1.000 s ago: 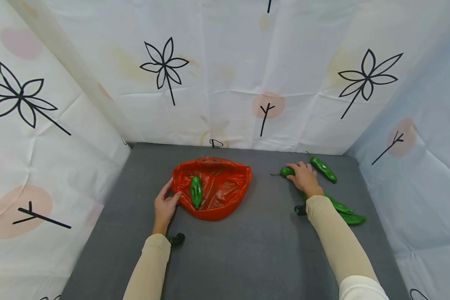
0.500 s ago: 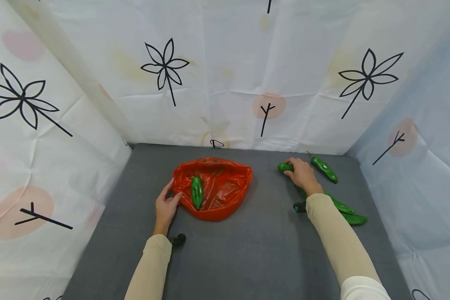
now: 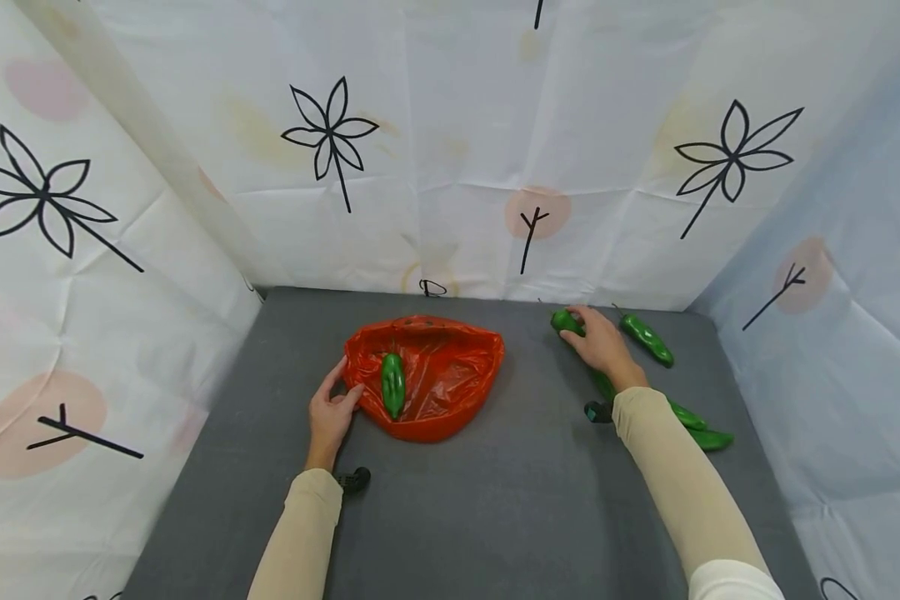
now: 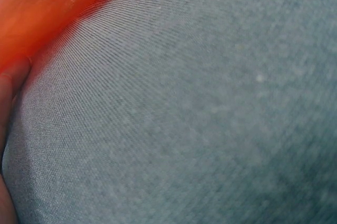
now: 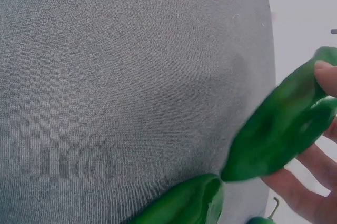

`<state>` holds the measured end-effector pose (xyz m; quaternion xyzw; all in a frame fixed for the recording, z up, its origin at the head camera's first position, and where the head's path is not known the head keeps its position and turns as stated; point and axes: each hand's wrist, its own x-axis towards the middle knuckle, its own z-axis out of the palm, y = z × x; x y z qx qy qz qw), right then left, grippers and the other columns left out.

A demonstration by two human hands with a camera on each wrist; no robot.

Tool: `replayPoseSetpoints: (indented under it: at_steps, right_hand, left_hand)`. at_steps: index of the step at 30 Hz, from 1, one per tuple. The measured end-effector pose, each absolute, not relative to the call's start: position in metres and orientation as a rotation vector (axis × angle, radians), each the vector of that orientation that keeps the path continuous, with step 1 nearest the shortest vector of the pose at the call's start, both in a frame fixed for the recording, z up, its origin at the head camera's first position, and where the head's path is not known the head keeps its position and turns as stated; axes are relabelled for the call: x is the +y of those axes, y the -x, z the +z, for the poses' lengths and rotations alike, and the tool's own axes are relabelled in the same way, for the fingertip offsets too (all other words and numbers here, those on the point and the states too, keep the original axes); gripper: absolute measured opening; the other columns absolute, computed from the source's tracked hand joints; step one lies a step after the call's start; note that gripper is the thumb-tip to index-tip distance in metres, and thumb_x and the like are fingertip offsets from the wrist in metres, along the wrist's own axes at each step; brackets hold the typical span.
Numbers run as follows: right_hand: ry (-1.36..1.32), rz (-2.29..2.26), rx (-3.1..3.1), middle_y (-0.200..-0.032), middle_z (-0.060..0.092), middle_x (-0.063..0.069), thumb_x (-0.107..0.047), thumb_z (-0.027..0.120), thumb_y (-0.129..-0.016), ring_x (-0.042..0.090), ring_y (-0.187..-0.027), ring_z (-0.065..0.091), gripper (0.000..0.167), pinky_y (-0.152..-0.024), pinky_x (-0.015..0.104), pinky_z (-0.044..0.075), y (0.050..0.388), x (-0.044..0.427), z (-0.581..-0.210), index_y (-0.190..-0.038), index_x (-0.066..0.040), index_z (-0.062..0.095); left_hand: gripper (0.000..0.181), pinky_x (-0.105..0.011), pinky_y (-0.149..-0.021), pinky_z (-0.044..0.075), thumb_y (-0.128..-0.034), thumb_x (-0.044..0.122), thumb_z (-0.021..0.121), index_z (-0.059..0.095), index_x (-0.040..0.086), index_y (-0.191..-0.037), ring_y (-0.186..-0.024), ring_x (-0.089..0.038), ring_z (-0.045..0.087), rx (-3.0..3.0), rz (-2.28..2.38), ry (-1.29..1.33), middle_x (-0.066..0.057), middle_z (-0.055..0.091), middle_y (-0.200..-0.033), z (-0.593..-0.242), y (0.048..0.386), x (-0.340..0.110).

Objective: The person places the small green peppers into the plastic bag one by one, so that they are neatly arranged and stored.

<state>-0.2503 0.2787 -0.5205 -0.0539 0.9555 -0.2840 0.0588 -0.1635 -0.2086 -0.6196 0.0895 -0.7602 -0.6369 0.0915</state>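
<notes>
The red plastic bag sits on the grey tabletop, mouth spread upward, with 1 green chili pepper lying in its left part. At the bag's left rim, the left hand touches the plastic; whether that grip pinches it or merely rests there, I cannot tell. Well to the bag's right, the right hand has its grip around a 2nd chili pepper, largely covered by the fingers in the head view. A 3rd chili pepper lies farther right of the bag, beyond that hand. More chili peppers lie to the bag's lower right, partly hidden by the right sleeve, their count unclear. The left wrist view cuts off most of the bag and blurs the rest.
</notes>
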Motion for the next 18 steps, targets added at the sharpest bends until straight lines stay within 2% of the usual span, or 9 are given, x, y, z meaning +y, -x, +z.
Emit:
replayPoseSetpoints:
  at_steps: [4, 8, 11, 13, 16, 18]
  right_hand:
    - [0.182, -0.898, 2.907, -0.144, 0.054, 0.025, -0.031, 0.062, -0.103, 0.045, -0.128, 0.054, 0.061, -0.104, 0.065, 0.043, 0.249, 0.279, -0.518, -0.156, -0.013, 0.04]
    - [0.18, -0.929, 2.919, -0.139, 0.058, 0.024, -0.032, 0.063, -0.102, 0.042, -0.121, 0.058, 0.06, -0.1, 0.062, 0.047, 0.248, 0.278, -0.517, -0.155, -0.016, 0.042]
    - [0.147, -1.01, 2.884, -0.132, 0.061, 0.024, -0.036, 0.064, -0.101, 0.04, -0.102, 0.066, 0.06, -0.085, 0.054, 0.054, 0.246, 0.275, -0.515, -0.154, -0.016, 0.043]
    - [0.115, -1.109, 2.824, -0.128, 0.061, 0.025, -0.039, 0.064, -0.101, 0.039, -0.086, 0.069, 0.061, -0.074, 0.05, 0.058, 0.245, 0.272, -0.513, -0.154, -0.016, 0.043]
    - [0.08, -1.24, 2.727, -0.129, 0.058, 0.026, -0.042, 0.064, -0.1, 0.041, -0.072, 0.071, 0.064, -0.066, 0.051, 0.061, 0.243, 0.267, -0.508, -0.155, -0.016, 0.042]
    - [0.064, -1.28, 2.695, -0.13, 0.056, 0.027, -0.042, 0.063, -0.1, 0.042, -0.073, 0.072, 0.065, -0.068, 0.054, 0.062, 0.241, 0.265, -0.505, -0.156, -0.016, 0.041]
  left_hand:
    - [0.061, -0.012, -0.069, 0.056, -0.0947, 0.019, 0.074, 0.052, 0.027, -0.151, -0.066, -0.001, 0.067, -2.271, -1.929, -0.279, -0.006, 0.048, -0.157, -0.615, 0.163, -0.208]
    - [0.062, -0.018, -0.07, 0.059, -0.0945, 0.015, 0.073, 0.051, 0.019, -0.152, -0.069, -0.018, 0.072, -2.302, -1.94, -0.277, -0.012, 0.047, -0.158, -0.599, 0.16, -0.205]
    - [0.062, -0.021, -0.07, 0.06, -0.0943, 0.012, 0.073, 0.05, 0.013, -0.152, -0.071, -0.029, 0.073, -2.324, -1.911, -0.255, -0.016, 0.048, -0.157, -0.59, 0.157, -0.204]
    - [0.062, -0.02, -0.069, 0.059, -0.0942, 0.013, 0.073, 0.051, 0.015, -0.152, -0.072, -0.033, 0.072, -2.314, -1.904, -0.254, -0.015, 0.049, -0.156, -0.593, 0.158, -0.204]
    - [0.061, -0.015, -0.066, 0.057, -0.0946, 0.016, 0.073, 0.052, 0.02, -0.152, -0.067, -0.027, 0.07, -2.299, -1.883, -0.266, -0.013, 0.049, -0.156, -0.604, 0.16, -0.206]
    - [0.06, -0.013, -0.066, 0.055, -0.0946, 0.019, 0.074, 0.053, 0.025, -0.15, -0.064, -0.02, 0.069, -2.288, -1.878, -0.271, -0.009, 0.051, -0.155, -0.612, 0.162, -0.207]
